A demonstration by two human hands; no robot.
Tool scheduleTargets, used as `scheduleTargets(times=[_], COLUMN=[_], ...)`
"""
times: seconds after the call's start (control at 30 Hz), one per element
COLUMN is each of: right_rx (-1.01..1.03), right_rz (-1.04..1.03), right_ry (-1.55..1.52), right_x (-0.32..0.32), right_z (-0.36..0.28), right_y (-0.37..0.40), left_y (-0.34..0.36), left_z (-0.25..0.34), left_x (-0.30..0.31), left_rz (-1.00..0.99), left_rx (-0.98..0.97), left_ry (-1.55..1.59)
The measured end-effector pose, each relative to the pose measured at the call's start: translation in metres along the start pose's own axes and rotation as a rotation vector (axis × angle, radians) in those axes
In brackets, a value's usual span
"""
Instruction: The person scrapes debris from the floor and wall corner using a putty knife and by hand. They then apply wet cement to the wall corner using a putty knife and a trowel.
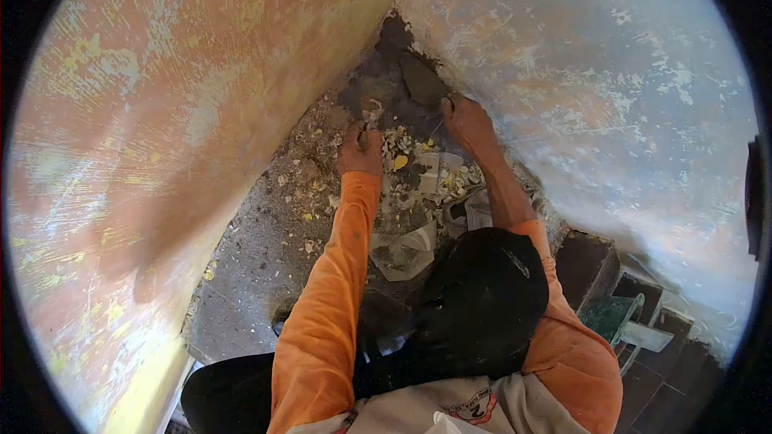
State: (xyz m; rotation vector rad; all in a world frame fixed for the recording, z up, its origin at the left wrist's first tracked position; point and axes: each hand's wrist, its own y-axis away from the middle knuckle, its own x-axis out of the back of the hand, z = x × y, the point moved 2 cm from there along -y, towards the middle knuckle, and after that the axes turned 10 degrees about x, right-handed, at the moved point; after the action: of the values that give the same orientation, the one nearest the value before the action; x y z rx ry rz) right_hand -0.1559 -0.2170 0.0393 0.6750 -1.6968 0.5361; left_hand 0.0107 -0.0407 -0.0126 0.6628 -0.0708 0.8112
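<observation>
My left hand (pixel 359 153), in an orange sleeve, rests as a fist on the gritty floor near the corner, closed on a small thin tool whose tip pokes up between the fingers. My right hand (pixel 468 124) reaches into the corner where the two walls meet and grips the handle of a dark trowel (pixel 422 82). The trowel blade lies against the bare dark patch at the base of the walls. Yellow and white paint flakes (pixel 400 153) lie scattered between my hands.
A scraped orange wall (pixel 161 128) stands at the left and a pale bluish wall (pixel 611 88) at the right. Crumpled clear plastic (pixel 406 245) lies on the floor by my black-clad knee (pixel 482 305). Dark bricks (pixel 587 261) and a green object (pixel 609 315) sit at the right.
</observation>
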Motion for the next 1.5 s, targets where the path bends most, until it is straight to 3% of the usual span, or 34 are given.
scheduleTargets(times=[0.07,0.23,0.3,0.4,0.53,0.73,0.83,0.93,1.0,1.1,1.23,1.3,1.37,1.5], right_rx=[0.002,0.032,-0.107,-0.073,-0.125,-0.014,-0.027,0.083,0.311,0.157,0.188,-0.163,-0.159,-0.067], right_rz=[-0.033,-0.040,-0.119,-0.179,-0.037,0.040,-0.078,-0.092,-0.024,-0.135,-0.138,-0.157,-0.115,-0.052], right_ry=[-0.012,0.022,0.101,0.125,0.048,-0.011,-0.025,0.059,0.351,0.228,0.281,0.085,0.083,0.047], right_x=[-0.002,0.006,0.013,0.025,0.037,0.005,0.012,0.001,-0.007,0.009,0.027,0.041,0.053,0.044], right_z=[-0.003,-0.011,-0.011,0.006,0.000,-0.024,-0.045,-0.042,-0.033,-0.021,0.006,0.014,0.007,-0.007], right_y=[-0.013,-0.020,-0.006,0.020,0.041,-0.007,-0.031,-0.035,-0.023,0.002,0.048,0.061,0.065,0.041], left_y=[-0.003,0.003,0.002,0.005,0.011,-0.003,0.003,0.002,0.001,-0.005,-0.004,-0.001,0.001,-0.001], left_z=[-0.005,0.003,0.005,0.012,0.017,-0.008,-0.003,-0.001,-0.004,-0.006,-0.005,0.000,-0.001,-0.009], left_x=[-0.001,0.001,0.003,0.004,0.008,-0.001,0.006,0.007,0.006,0.004,0.008,0.012,0.010,0.005], left_rz=[0.024,-0.017,0.017,-0.002,-0.008,0.068,0.075,0.087,0.078,0.045,0.047,0.060,0.047,0.078], left_rx=[-0.105,-0.070,-0.114,-0.053,-0.050,-0.171,-0.166,-0.141,-0.120,-0.132,-0.134,-0.189,-0.100,-0.128], left_ry=[0.008,-0.062,-0.062,-0.015,0.027,0.034,-0.003,-0.028,-0.018,0.060,0.064,0.049,0.090,-0.016])
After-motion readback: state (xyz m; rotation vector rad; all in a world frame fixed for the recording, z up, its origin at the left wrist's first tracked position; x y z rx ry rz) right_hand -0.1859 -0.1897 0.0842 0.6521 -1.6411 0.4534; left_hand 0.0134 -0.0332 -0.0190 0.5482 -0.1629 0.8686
